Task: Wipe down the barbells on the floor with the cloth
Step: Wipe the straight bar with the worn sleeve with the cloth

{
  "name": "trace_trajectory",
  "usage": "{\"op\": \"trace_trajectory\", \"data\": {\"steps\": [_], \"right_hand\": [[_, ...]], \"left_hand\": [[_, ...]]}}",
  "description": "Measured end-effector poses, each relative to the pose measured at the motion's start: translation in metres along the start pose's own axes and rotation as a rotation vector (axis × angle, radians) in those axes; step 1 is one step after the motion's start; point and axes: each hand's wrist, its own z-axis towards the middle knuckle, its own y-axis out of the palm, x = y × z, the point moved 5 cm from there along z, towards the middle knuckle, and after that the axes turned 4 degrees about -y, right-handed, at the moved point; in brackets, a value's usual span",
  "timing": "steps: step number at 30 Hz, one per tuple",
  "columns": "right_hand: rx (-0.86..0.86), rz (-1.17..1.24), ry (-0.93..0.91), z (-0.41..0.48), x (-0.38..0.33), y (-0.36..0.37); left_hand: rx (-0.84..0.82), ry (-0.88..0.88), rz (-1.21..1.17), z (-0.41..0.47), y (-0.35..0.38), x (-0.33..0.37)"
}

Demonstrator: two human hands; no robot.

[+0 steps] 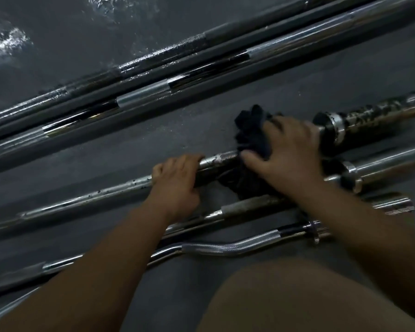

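**Two hands on one barbell, cloth wrapped at its right**

I look down at a dark floor (pixel 120 152) with several barbells lying side by side. The bar (pixel 82 200) I am working on runs on a slant, from lower left, near me, up to the right, where it appears to meet a thick, speckled sleeve (pixel 369 116).

My left grip (pixel 175 173) is clamped on the shaft, fingers curled over the top, steadying it. My right grip (pixel 288 149) is just to its right on the same shaft. It is closed round a bunched dark cloth (pixel 249 125), thumb on the near side and fingers over the far side. A short stretch of bare knurled metal shows between the two.

As I judge it, the wipe must travel along the bar's long axis. The sleeve touches the right grip, and the long dark-specked shaft lies beyond the left, so the right is nearer the sleeve.

Both forearms reach forward, nearly straight, and my knee shows below. A bent curl bar (pixel 216 248) lies nearer me, and two long bars (pixel 153 89) lie farther off.
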Motion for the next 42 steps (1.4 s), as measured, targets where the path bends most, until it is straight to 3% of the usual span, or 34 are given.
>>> {"op": "trace_trajectory", "data": {"steps": [2, 4, 6, 8, 10, 12, 14, 18, 20, 23, 25, 27, 29, 31, 32, 35, 37, 39, 42], "right_hand": [[0.007, 0.048, -0.074, -0.012, -0.046, 0.020], [-0.029, 0.137, -0.267, -0.014, -0.085, 0.026], [-0.085, 0.230, -0.386, -0.001, -0.076, 0.011], [-0.033, 0.253, -0.306, 0.005, -0.033, -0.007], [0.117, 0.218, -0.082, 0.000, 0.018, -0.021], [0.222, 0.132, 0.021, -0.008, 0.021, -0.014], [0.221, 0.181, -0.071, -0.002, -0.025, 0.004], [0.013, 0.342, -0.439, 0.017, -0.102, 0.006], [0.077, 0.388, -0.351, 0.027, -0.070, -0.010], [0.324, 0.269, -0.039, 0.023, 0.007, -0.030], [0.347, 0.182, 0.000, 0.028, 0.008, -0.020], [0.294, 0.218, -0.134, 0.041, -0.034, -0.002], [0.159, 0.269, -0.437, 0.048, -0.085, 0.004], [0.129, 0.234, -0.613, 0.048, -0.091, -0.007], [0.174, 0.226, -0.562, 0.049, -0.072, -0.013], [0.389, 0.176, -0.153, 0.045, 0.002, -0.025], [0.386, 0.104, -0.043, 0.042, -0.010, -0.007], [0.311, 0.157, -0.058, 0.043, -0.055, 0.012], [0.185, 0.244, -0.297, 0.048, -0.086, 0.007]], "left_hand": [[0.002, 0.006, -0.002, -0.001, 0.000, 0.001], [-0.018, -0.009, -0.002, 0.000, 0.000, -0.001], [-0.037, -0.011, 0.006, 0.003, 0.000, -0.003], [-0.018, 0.006, 0.011, 0.004, 0.000, -0.004], [0.024, 0.016, 0.025, 0.005, -0.002, -0.003], [0.064, 0.016, 0.057, 0.009, -0.005, -0.003], [0.068, 0.011, 0.083, 0.014, -0.009, -0.002], [0.026, -0.051, 0.108, 0.031, -0.018, -0.010], [0.076, -0.038, 0.105, 0.038, -0.024, -0.012], [0.158, -0.007, 0.103, 0.052, -0.032, -0.014], [0.167, -0.031, 0.111, 0.064, -0.037, -0.019], [0.155, -0.040, 0.118, 0.075, -0.045, -0.018], [0.152, -0.064, 0.126, 0.076, -0.051, -0.020], [0.199, -0.073, 0.133, 0.068, -0.051, -0.027], [0.241, -0.074, 0.132, 0.059, -0.046, -0.032], [0.335, -0.098, 0.169, 0.034, -0.019, -0.042], [0.366, -0.150, 0.154, 0.032, -0.013, -0.042], [0.296, -0.145, 0.130, 0.035, -0.020, -0.039], [0.143, -0.138, 0.097, 0.040, -0.035, -0.041]]}}
